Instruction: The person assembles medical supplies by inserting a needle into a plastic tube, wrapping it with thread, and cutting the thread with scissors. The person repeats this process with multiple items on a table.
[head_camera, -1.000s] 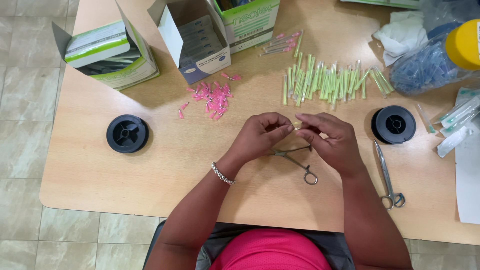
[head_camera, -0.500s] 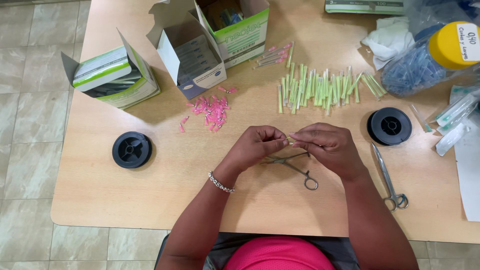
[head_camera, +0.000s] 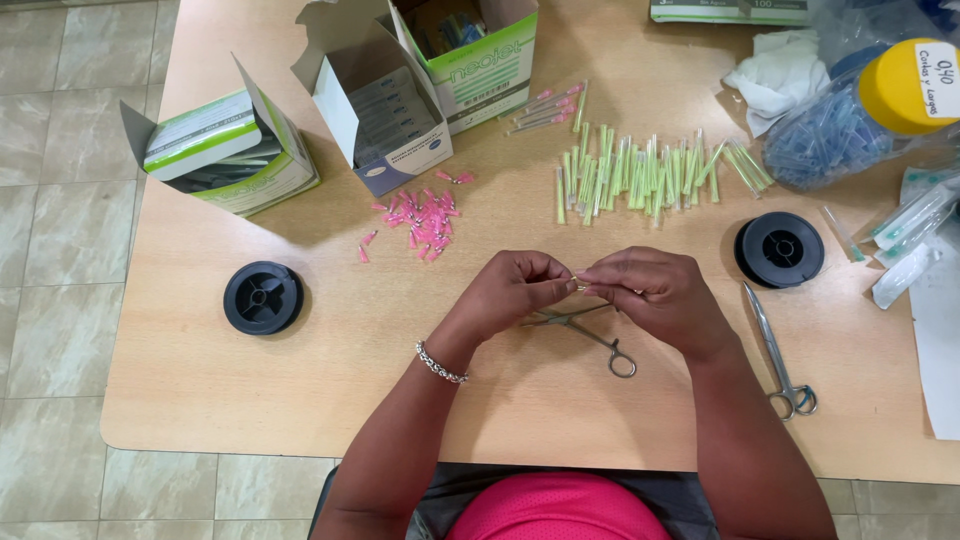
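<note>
I see my left hand (head_camera: 517, 290) and right hand (head_camera: 655, 292) meeting over the middle of the desk (head_camera: 330, 390), fingertips pinched together on a tiny pale piece (head_camera: 580, 286) held between them; it is too small for me to tell what it is. Both hands are closed in a fine pinch on it, raised just above the desk surface. A beaded bracelet (head_camera: 440, 363) sits on my left wrist.

Right under the hands, partly hidden by them, lie small metal forceps (head_camera: 596, 338) with the ring handle pointing near and right. To the right, a pair of scissors (head_camera: 780, 355) lies on the desk with its loops toward the near edge. A black spool (head_camera: 780, 249) sits far right of the hands, and another black spool (head_camera: 263, 297) lies well to the left.

Beyond the hands, a row of green capped needles (head_camera: 645, 175) is spread out, and left of it a scatter of small pink pieces (head_camera: 425, 215). Open cardboard boxes (head_camera: 400, 90) stand at the far left, and a bag of blue parts with a yellow lid (head_camera: 905, 85) sits in the far right corner.
</note>
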